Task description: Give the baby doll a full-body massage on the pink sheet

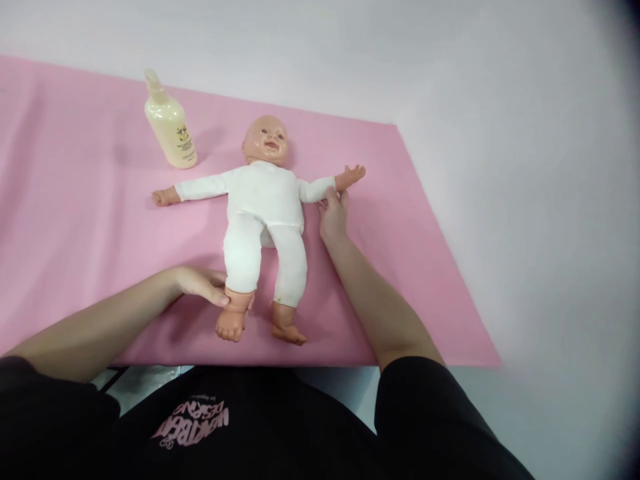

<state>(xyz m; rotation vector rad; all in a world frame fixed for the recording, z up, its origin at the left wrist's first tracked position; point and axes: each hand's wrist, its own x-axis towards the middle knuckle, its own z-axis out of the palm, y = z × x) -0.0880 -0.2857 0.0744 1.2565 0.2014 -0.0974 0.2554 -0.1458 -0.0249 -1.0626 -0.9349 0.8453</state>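
A baby doll in a white suit lies face up on a pink mat, arms spread, feet toward me. My left hand grips the doll's ankle on the left side, just above its bare foot. My right hand holds the doll's outstretched forearm at the cuff of the right-side sleeve, just below its bare hand.
A cream-coloured lotion bottle with a pump top stands on the mat, up and left of the doll's head. The mat covers a white table; its right and near edges show. My black shirt fills the bottom of the view.
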